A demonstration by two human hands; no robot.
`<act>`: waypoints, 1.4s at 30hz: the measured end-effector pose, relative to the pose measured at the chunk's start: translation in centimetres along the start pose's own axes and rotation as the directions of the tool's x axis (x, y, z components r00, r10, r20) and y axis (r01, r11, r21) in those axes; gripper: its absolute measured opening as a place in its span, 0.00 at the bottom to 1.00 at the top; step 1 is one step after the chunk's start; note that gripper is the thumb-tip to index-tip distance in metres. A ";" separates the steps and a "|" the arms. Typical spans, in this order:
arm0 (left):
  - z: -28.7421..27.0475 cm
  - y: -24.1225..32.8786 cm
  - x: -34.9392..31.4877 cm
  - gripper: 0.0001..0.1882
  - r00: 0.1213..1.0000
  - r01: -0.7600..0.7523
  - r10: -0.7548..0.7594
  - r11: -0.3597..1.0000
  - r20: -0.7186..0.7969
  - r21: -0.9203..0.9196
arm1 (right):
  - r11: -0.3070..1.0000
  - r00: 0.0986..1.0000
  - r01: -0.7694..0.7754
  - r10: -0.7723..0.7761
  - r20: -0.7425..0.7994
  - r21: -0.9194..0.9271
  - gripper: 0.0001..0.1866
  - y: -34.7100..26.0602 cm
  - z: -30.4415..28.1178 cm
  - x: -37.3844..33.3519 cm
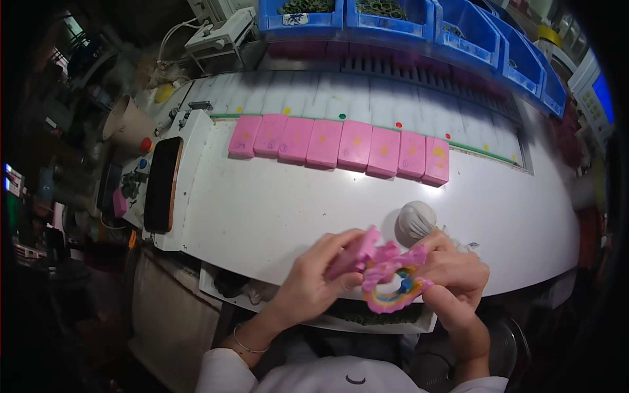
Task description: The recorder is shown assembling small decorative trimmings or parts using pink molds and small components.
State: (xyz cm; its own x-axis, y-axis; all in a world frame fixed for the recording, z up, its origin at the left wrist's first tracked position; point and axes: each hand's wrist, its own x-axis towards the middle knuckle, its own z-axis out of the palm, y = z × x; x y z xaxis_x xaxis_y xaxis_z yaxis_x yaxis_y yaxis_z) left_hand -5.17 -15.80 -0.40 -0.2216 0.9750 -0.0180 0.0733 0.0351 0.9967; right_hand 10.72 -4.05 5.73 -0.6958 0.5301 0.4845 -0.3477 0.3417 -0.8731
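Above the near edge of the white table, I hold a soft pink rubber mould (383,270) in both hands, bent and spread apart. Its thicker block-like end is gripped by my left hand (313,278), thumb on the near side. My right hand (457,272) pinches the opposite, floppy flap. A curved yellow and pale blue band shows on the flap, with a small bright blue bit (406,284) near its middle; what that bit is I cannot make out. Just beyond my right hand lies a round whitish cloth bag (417,219) with a gathered neck.
Several pink blocks (322,143) with yellow marks stand in a row along a green strip. Behind them are a grooved white surface (314,97) and blue bins (393,25). A dark phone (164,185) lies at left. Under the table edge sits an open drawer (422,322).
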 end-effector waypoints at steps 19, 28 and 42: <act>4.6 1.4 2.7 0.34 0.916 0.333 -0.399 0.711 0.034 -0.620 | 0.968 0.967 -0.212 0.228 0.113 -0.134 0.06 1.3 -2.4 -1.7; 5.6 2.8 2.5 0.30 0.858 0.498 -0.436 0.583 0.270 -0.642 | 0.835 0.993 -0.098 0.114 -0.005 -0.542 0.04 2.6 -3.0 -2.4; 6.7 1.8 2.1 0.34 0.870 0.473 -0.382 0.468 0.311 -0.747 | 0.763 0.866 -0.499 0.419 -0.274 -0.410 0.12 1.2 -1.1 -5.1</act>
State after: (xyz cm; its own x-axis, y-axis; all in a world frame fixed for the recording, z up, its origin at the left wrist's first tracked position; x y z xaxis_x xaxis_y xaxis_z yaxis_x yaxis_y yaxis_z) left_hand 1.01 -12.25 0.85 0.0820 0.9034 -0.4209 -0.7966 0.3132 0.5171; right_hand 14.49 -5.48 2.25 -0.5761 0.8145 0.0678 0.3399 0.3142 -0.8864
